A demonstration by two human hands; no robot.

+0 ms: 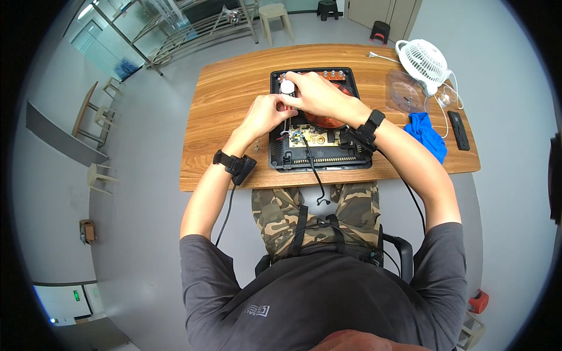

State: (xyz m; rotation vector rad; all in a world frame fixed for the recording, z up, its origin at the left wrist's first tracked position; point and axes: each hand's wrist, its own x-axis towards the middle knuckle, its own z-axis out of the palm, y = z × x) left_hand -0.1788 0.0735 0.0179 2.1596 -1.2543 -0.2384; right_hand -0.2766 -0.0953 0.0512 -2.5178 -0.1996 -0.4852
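Note:
An opened black appliance housing (319,159) lies on the table in front of me, with a copper-coloured coil (328,120) and a pale circuit board (310,137) inside; it looks like an induction cooker. My right hand (313,93) reaches over the coil, fingers closed around a cylindrical tool with a white round end (287,88), seen nearly end-on. Close below, my left hand (263,114) has its fingers pinched together by the tool's lower part, at the housing's left side. What those fingertips hold is hidden. Thin wires run beneath them toward the circuit board.
A few small screws (256,146) lie left of the housing. A black power cord (316,175) hangs over the table's front edge. On the right are a white fan (422,63), a clear tray (404,93) with small parts, a blue cloth (426,136) and a black bar-shaped object (459,131).

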